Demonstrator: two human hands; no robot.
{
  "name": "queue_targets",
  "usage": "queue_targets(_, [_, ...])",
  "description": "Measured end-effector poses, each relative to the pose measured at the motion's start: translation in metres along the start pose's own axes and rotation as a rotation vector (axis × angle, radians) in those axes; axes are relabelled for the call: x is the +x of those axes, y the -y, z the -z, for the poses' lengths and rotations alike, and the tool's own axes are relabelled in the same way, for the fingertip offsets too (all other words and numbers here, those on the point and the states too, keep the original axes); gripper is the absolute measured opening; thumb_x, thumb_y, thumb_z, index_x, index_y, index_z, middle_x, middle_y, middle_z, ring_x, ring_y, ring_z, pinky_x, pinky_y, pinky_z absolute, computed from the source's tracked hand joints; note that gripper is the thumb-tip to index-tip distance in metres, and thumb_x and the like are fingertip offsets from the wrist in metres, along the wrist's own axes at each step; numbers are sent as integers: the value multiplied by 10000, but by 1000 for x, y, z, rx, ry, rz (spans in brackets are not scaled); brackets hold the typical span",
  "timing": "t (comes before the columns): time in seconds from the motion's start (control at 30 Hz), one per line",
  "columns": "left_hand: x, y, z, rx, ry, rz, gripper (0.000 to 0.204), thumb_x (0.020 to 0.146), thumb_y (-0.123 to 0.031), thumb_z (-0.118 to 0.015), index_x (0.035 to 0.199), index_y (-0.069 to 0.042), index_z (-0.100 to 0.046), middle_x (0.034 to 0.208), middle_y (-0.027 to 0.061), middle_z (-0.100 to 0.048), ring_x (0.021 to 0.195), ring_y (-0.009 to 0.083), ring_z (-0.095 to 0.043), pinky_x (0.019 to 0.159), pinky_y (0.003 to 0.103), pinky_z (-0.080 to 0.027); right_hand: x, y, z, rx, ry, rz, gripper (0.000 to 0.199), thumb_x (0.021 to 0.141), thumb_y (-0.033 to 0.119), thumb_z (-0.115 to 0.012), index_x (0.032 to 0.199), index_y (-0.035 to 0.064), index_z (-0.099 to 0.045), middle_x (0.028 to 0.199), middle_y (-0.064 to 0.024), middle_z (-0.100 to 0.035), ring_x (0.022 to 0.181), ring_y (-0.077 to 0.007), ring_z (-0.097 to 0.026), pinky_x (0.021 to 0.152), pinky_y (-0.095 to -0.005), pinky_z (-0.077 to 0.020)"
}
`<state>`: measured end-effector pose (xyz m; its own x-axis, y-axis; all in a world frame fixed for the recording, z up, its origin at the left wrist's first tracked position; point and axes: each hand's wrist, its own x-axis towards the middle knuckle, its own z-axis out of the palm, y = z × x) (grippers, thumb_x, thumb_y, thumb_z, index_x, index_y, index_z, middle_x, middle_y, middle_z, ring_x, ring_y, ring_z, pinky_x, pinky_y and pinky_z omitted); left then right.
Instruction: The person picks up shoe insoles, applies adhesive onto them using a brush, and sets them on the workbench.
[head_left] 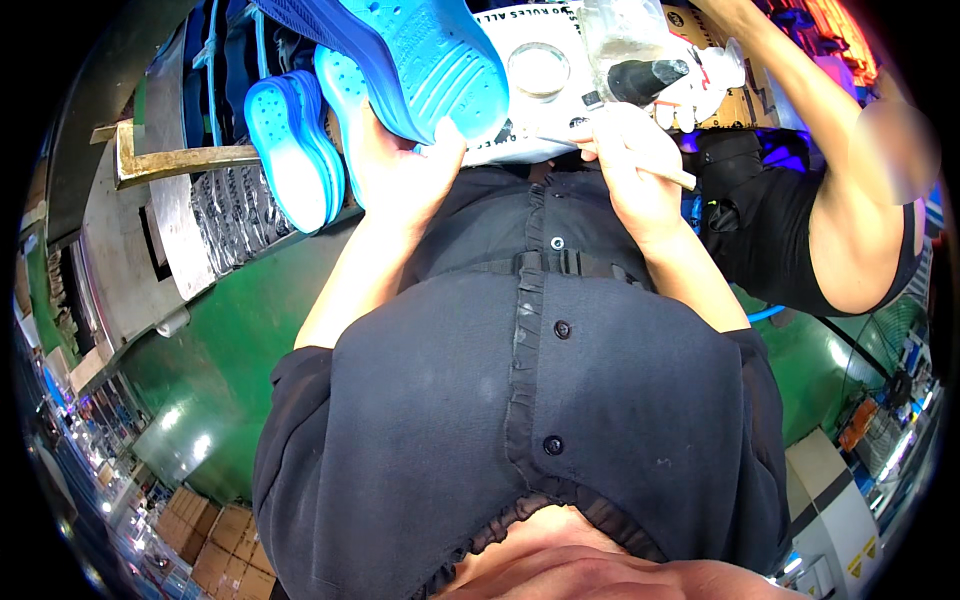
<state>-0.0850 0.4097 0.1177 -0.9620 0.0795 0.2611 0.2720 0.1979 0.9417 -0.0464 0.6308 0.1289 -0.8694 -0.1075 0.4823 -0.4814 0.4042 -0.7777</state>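
Observation:
Near the top centre my left hand [400, 170] grips a bright blue foam clog [445, 70], thumb on its near edge and fingers mostly hidden behind it. My right hand [635, 170] is closed around a thin, pale stick-like tool [675, 178]; its blunt end sticks out to the right, and its working tip is hard to make out. Between and beyond my hands sits a round clear dish [538, 70] on a white printed sheet [520, 150]. To its right lie a black cone-shaped piece [645, 80] and something white and glove-like with red marks [705, 85].
Several stacked blue foam soles [290, 150] stand left of my left hand, beside a wood-edged rack [185, 162]. A co-worker's bare arm [815, 90] reaches across at the right, above cardboard [755, 95]. Cardboard boxes [225, 550] stand on the green floor [225, 370] at lower left.

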Motion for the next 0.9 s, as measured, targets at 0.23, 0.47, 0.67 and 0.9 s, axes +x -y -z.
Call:
queue_targets(0.23, [-2,7,-1,9,22,-45,567,740,-26,-626,1223,8,-330,1102,153,-520,1005,222,-545,895,341,-425,4,-2,-2,-25,15,59,199,871,59,-492,785,-49,-635,678,-78,-586,628,-152,-546,589,-254,-429])
queue_targets(0.47, [2,9,-6,-12,-120,-209,374,666,-69,-641,997,35,-501,829,105,-579,739,166,-577,680,278,-473,-4,-3,-3,8,-74,-86,130,820,76,-561,773,9,-663,730,-76,-640,697,-207,-582,633,-305,-433])
queue_targets(0.67, [2,9,-8,-1,-121,-215,371,663,-65,-645,990,26,-495,827,99,-577,732,165,-575,677,278,-472,0,1,-5,-29,-2,21,126,814,68,-568,753,0,-656,712,-75,-637,673,-209,-581,628,-304,-432])
queue_targets(0.9, [-6,13,-4,19,-27,-170,564,736,-35,-646,1203,4,-332,1096,150,-514,999,223,-548,886,341,-433,-3,0,-3,-14,-45,16,192,860,58,-496,770,-44,-632,660,-91,-593,623,-179,-546,617,-287,-429])
